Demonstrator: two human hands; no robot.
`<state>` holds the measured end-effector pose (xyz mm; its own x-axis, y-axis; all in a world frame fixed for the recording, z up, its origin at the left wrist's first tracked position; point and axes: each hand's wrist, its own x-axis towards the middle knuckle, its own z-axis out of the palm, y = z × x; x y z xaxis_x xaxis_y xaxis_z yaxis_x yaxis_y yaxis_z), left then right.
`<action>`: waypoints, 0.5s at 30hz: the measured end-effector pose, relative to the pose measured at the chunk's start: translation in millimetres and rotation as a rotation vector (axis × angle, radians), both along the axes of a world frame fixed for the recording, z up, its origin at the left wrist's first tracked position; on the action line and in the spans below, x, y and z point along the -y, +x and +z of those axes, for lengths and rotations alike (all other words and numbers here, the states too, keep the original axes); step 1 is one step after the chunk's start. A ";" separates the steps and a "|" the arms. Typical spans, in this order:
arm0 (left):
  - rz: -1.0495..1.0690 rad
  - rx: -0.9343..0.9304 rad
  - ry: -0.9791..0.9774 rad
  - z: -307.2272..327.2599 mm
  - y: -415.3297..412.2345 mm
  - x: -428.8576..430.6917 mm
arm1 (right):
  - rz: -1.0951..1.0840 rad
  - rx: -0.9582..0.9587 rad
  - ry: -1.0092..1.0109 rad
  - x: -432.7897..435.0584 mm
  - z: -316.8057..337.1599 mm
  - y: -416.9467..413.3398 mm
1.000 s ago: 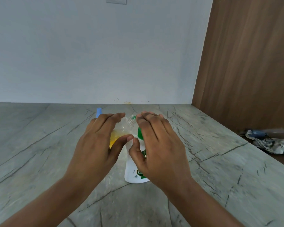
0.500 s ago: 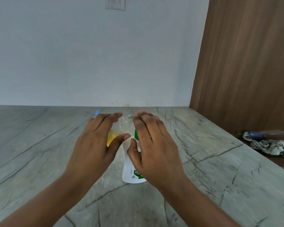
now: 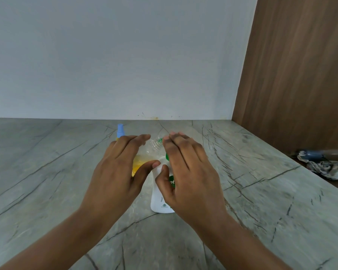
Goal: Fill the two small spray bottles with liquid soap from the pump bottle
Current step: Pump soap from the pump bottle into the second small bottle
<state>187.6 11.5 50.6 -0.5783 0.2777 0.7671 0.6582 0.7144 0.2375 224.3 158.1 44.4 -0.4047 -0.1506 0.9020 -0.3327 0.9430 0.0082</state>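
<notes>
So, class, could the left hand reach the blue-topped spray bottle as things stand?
Probably yes: the spray bottle stands just behind the left hand, with nothing visible between them.

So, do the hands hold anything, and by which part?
Nothing is gripped: left hand and right hand are open, over the clear bottle and pump bottle.

The desk [image 3: 47,172] is grey-green stone crossed by thin dark veins. The wall [image 3: 105,55] is plain pale grey-white. The panel [image 3: 300,75] is brown with vertical grain. The pump bottle [image 3: 160,201] is white with green label and pump. The spray bottle [image 3: 120,130] has a light blue top. The clear bottle [image 3: 155,146] holds yellow-orange soap [image 3: 138,162]. The cloth [image 3: 328,169] is mottled grey and white.
</notes>
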 end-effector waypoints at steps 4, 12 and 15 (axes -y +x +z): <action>0.003 0.011 -0.003 -3.3 -0.4 0.1 | -0.003 0.011 0.001 0.6 -1.5 -1.1; 0.005 -0.004 0.010 5.7 -0.8 -2.0 | 0.029 0.003 -0.040 -1.4 8.3 -0.4; 0.006 -0.006 0.019 8.1 1.2 -5.9 | 0.025 -0.020 -0.031 -4.5 12.4 0.8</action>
<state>188.8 17.4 58.7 -0.5754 0.2600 0.7755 0.6555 0.7137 0.2470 225.1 162.6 56.8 -0.3827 -0.1326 0.9143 -0.3566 0.9342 -0.0137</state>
